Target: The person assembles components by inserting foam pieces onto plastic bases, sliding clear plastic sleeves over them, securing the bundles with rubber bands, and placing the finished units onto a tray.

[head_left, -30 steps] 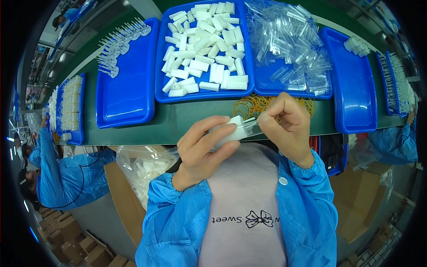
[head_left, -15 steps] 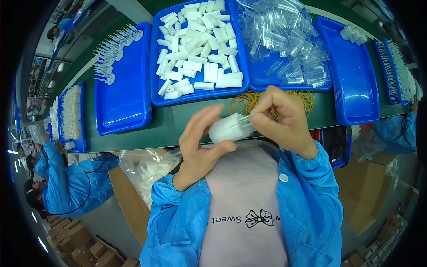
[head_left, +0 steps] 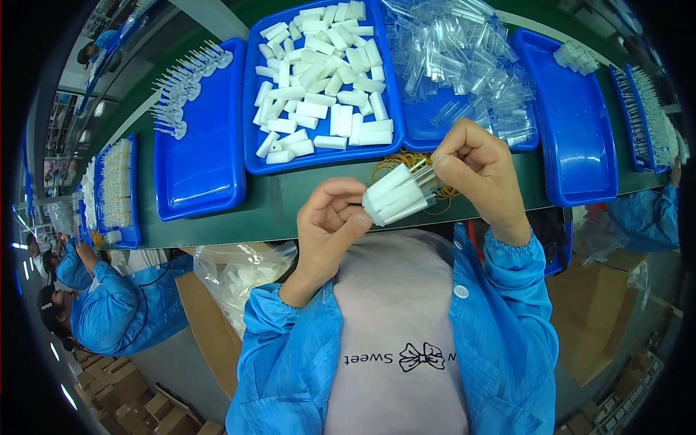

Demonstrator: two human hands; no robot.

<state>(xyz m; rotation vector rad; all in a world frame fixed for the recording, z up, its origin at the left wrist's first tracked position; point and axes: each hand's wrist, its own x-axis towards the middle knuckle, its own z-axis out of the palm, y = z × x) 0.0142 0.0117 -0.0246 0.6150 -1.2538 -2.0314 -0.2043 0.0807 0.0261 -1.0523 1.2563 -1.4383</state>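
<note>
Both hands up at the chest, gripping a small bundle of white pieces above the near edge of the green tabletop point(head_left: 304, 206).

The left hand point(head_left: 330, 225) pinches the bundle of white pieces point(head_left: 395, 194) at its lower end, thumb pressed on the front, while the right hand point(head_left: 478, 167) closes its fingertips on the upper end, where clear tubes stick out. Just behind, yellow rubber bands point(head_left: 406, 161) lie loose on the tabletop. The middle blue tray point(head_left: 250, 156) holds a heap of white rectangular pieces point(head_left: 319, 80); the tray to its right is piled with clear plastic tubes point(head_left: 457, 61). The left blue tray point(head_left: 199, 167) has small white-tipped sticks point(head_left: 181, 87) along its far end. The right blue tray point(head_left: 576, 138) has a few white pieces in its far corner.
</note>
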